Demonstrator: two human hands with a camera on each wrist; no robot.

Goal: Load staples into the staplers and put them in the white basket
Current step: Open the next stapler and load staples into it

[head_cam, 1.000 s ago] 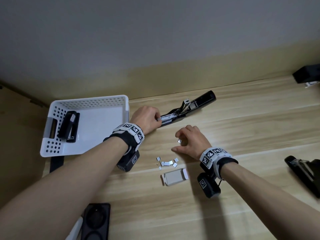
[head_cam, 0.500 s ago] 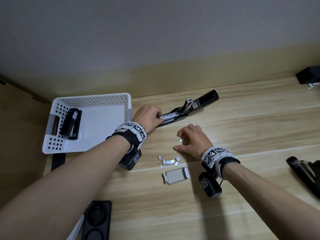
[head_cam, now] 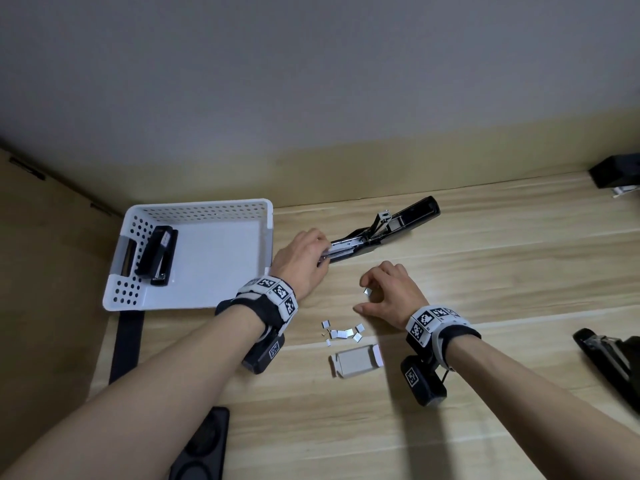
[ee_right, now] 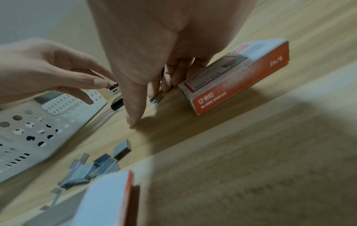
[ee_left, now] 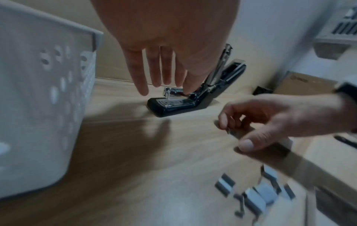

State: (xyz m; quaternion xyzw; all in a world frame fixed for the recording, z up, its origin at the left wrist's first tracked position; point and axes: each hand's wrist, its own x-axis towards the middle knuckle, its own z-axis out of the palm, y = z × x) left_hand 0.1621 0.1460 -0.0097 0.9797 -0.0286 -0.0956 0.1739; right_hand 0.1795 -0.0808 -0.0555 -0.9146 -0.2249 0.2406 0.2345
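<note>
An open black stapler point(head_cam: 384, 226) lies on the wooden table with its lid swung back. My left hand point(head_cam: 304, 261) is at its near end, thumb and forefinger pinching the front of the metal magazine point(ee_left: 173, 91). My right hand point(head_cam: 391, 289) rests on the table with its fingers curled over a short staple strip point(head_cam: 367, 291), a fingertip on the strip point(ee_right: 156, 98) and the thumb tip down beside it. The white basket point(head_cam: 263, 216) stands at the left, holding one closed black stapler point(head_cam: 157, 256).
Several loose staple pieces point(head_cam: 343, 332) and an open staple box point(head_cam: 356, 360) lie near my wrists. A second orange-and-white box point(ee_right: 237, 73) shows beyond my right fingers. Another open stapler point(head_cam: 609, 362) lies at the right edge, with a black object point(head_cam: 616, 174) at the back right.
Both hands stay almost where they were. My left fingers have settled closer over the magazine's front end; my right hand still hovers over the same strip.
</note>
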